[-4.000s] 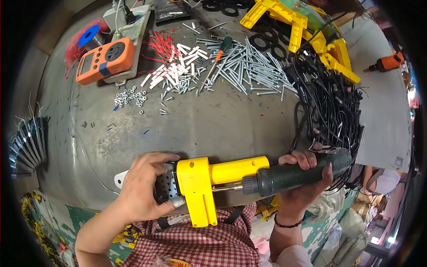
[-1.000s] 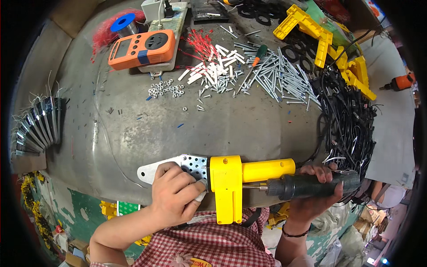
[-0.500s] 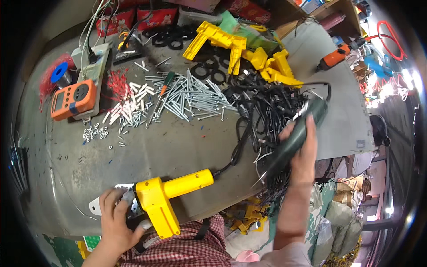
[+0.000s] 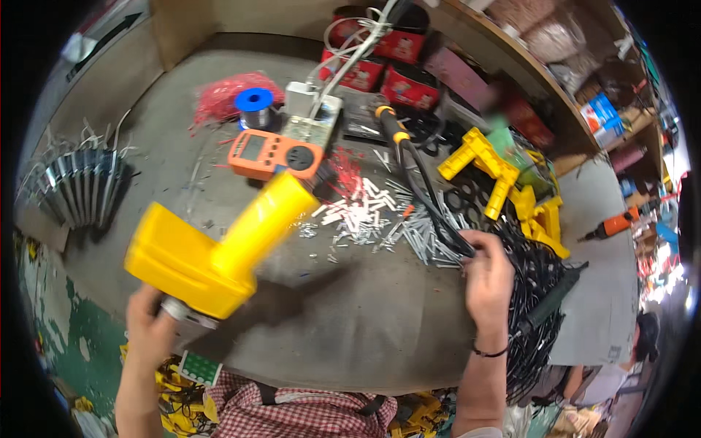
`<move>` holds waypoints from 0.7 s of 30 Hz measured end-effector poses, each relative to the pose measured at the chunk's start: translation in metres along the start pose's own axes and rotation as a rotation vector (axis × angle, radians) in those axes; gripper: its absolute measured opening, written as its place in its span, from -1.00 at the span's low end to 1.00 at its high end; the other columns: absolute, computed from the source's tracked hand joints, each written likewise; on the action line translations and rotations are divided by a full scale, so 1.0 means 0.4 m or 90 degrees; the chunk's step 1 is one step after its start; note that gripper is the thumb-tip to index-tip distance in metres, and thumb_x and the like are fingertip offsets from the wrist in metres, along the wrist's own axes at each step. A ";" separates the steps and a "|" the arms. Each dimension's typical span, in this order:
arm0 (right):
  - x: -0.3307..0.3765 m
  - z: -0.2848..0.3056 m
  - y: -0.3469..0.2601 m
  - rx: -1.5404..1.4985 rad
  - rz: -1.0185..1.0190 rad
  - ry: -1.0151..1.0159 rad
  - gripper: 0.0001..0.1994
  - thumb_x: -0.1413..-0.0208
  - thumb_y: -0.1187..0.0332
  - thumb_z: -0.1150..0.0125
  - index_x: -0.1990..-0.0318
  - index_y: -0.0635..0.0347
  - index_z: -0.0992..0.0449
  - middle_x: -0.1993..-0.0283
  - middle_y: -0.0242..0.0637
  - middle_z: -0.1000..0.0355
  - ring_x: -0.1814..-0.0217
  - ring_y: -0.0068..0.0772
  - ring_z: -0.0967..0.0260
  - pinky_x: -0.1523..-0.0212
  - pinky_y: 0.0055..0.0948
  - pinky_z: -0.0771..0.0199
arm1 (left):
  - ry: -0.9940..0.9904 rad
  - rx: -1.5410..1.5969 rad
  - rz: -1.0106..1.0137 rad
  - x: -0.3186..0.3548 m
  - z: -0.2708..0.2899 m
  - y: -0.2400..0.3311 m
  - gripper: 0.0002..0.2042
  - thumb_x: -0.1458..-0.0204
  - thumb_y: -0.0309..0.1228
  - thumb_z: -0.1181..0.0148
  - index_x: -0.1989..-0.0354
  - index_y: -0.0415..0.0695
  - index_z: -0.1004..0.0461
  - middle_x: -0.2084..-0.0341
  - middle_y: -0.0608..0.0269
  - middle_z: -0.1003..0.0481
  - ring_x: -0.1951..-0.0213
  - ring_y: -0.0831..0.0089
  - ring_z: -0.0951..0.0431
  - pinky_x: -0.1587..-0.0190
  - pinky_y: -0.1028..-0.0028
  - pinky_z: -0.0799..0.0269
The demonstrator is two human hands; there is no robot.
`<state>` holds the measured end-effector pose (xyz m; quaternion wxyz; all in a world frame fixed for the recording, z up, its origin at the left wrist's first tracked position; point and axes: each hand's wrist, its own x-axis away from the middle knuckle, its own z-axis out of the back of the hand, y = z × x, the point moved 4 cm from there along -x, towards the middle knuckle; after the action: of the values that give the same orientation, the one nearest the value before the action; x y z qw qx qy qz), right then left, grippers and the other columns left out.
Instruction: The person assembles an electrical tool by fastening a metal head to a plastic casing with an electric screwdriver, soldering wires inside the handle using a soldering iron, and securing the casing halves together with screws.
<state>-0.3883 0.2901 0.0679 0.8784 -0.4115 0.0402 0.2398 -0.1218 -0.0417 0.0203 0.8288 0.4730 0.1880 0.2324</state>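
My left hand (image 4: 150, 325) is closed on the metal end of a yellow plastic tool housing (image 4: 182, 259), lifted over the left of the bench. Its round handle points up and right toward an orange meter (image 4: 274, 157) with a round black socket. At the right, my right hand (image 4: 488, 281) pinches a black cord (image 4: 438, 219) that runs up and left from the fingers. Where the cord ends is not clear. Beside this hand, a dark electric screwdriver (image 4: 544, 306) lies on a heap of black cords (image 4: 526, 270).
Long screws (image 4: 431, 241), white sleeves (image 4: 358, 212) and red bits lie mid-bench. Behind are a blue solder spool (image 4: 255, 108), a power strip (image 4: 314, 124), a soldering iron (image 4: 393, 124) and yellow shells (image 4: 482, 164). Bundled wires (image 4: 87, 186) stand at far left.
My left hand has raised the yellow housing and turned its handle upward. My right hand has let go of the screwdriver and now holds a black cord. The view has swung left.
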 end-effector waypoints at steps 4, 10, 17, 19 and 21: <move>-0.101 -0.298 -0.222 -0.093 0.255 -0.248 -0.71 0.04 0.37 -0.13 0.14 0.30 -0.38 0.26 -0.01 -0.40 0.22 0.00 -0.38 0.26 -0.24 -0.36 | 0.239 0.137 0.050 0.000 0.161 -0.099 -0.76 -0.01 -0.45 -0.01 0.17 -0.31 -0.38 0.29 0.31 -0.43 0.23 0.57 -0.40 0.17 0.54 -0.28; -0.319 -0.440 -0.251 -0.225 0.177 -0.217 -0.80 0.00 0.42 -0.13 0.23 0.32 -0.43 0.37 -0.11 -0.47 0.34 -0.24 -0.45 0.28 -0.37 -0.38 | 0.183 -0.256 0.017 -0.052 0.172 -0.173 -0.81 0.08 -0.47 -0.03 0.32 -0.33 -0.41 0.43 0.07 -0.40 0.34 0.27 -0.39 0.24 0.41 -0.28; -0.350 -0.468 -0.254 -0.061 0.270 -0.222 -0.79 -0.03 0.40 -0.09 0.19 0.31 -0.39 0.29 0.01 -0.45 0.19 -0.05 -0.44 0.19 -0.28 -0.38 | 0.320 -0.370 -0.024 -0.003 0.154 -0.134 -0.74 0.13 -0.53 -0.02 0.20 -0.26 -0.42 0.29 0.07 -0.43 0.08 0.14 -0.33 -0.10 0.35 -0.18; -0.347 -0.453 -0.252 -0.061 0.287 -0.200 -0.78 -0.03 0.39 -0.09 0.18 0.31 -0.38 0.29 0.00 -0.45 0.20 -0.10 -0.45 0.20 -0.31 -0.38 | 0.342 -0.358 -0.025 0.066 0.161 -0.116 -0.72 0.17 -0.56 -0.02 0.20 -0.27 -0.40 0.29 0.10 -0.43 0.11 0.18 -0.36 -0.01 0.37 -0.24; -0.345 -0.439 -0.276 -0.082 0.298 -0.233 -0.78 -0.05 0.41 -0.07 0.18 0.34 -0.37 0.30 -0.05 -0.46 0.23 -0.22 -0.45 0.23 -0.37 -0.39 | 0.263 -0.206 -0.032 0.175 0.171 -0.127 -0.76 0.16 -0.58 -0.03 0.24 -0.29 -0.39 0.34 0.11 -0.43 0.21 0.28 -0.42 0.12 0.44 -0.30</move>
<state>-0.4375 0.0460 0.0671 0.7643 -0.3957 -0.0402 0.5076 -0.0173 -0.0725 0.0025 0.8431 0.2722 0.3252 0.3306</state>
